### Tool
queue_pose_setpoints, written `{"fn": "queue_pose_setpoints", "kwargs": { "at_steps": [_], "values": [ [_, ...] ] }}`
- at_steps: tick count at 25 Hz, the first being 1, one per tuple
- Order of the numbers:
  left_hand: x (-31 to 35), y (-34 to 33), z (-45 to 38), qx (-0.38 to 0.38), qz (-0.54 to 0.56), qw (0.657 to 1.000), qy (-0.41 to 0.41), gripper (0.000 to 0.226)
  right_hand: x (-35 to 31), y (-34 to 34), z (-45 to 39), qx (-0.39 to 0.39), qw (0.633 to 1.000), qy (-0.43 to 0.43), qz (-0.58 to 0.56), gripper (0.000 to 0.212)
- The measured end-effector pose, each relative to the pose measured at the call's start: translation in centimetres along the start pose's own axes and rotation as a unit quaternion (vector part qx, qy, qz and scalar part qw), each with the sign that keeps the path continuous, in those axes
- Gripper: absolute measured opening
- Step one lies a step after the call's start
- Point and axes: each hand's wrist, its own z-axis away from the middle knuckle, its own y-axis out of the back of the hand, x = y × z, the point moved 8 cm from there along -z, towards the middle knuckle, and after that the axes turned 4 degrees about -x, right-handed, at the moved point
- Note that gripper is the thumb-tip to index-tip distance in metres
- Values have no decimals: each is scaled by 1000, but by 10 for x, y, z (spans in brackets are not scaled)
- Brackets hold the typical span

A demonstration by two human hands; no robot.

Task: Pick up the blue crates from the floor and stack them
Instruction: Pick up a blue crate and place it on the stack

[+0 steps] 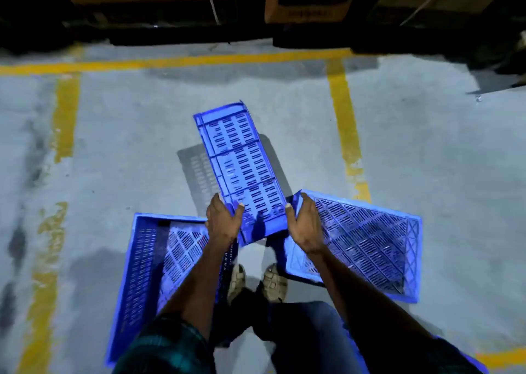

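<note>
Held crate (242, 168) is carried on edge above the floor (128, 134), fingers of left hand (220, 220) and right hand (304, 225) clamped on its near end. Far end unsupported: slip or swing possible. Two crates (148, 274) (367, 242) by the feet (256, 282): tripping risk.

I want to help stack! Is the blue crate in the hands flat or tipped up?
Tipped up. The held crate shows its slotted side, both hands clasp its near end, and its shadow falls on the floor.
</note>
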Motion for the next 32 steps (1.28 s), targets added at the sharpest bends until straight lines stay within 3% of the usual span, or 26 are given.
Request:
{"fn": "queue_pose_setpoints", "kwargs": {
  "at_steps": [3, 5, 8, 11, 15, 21, 26, 30, 32],
  "values": [
    [-56, -54, -30, -18, 97, 988, 123, 88, 53, -66, -35, -74, 993, -88, -22, 74],
    [-85, -81, -36, -53, 219, 954, 197, 64, 85, -97, -45, -104, 983, -142, -46, 77],
    [-96, -101, -35, -104, 327, 908, 241, 60, 97, -117, -43, -120, 973, -163, -115, 57],
    [-84, -102, -30, -98, 340, 906, 231, 48, 96, -116, -51, -126, 970, -164, -131, 51],
    [-37, -67, -25, -51, 303, 941, 144, 30, 74, -89, -51, -107, 974, -146, -133, 46],
    [75, 5, -1, -29, 239, 969, 52, 39, 21, -14, -55, -35, 937, -160, -310, 30],
    [121, 47, 52, -52, 328, 938, 96, 36, -45, 77, -13, 38, 930, -141, -337, 19],
    [139, 94, 113, -43, 436, 887, 142, 32, -102, 117, 73, 75, 937, -53, -337, 47],
    [151, 118, 136, -46, 482, 861, 156, 28, -135, 139, 124, 99, 945, -10, -313, 49]
  ]
}}
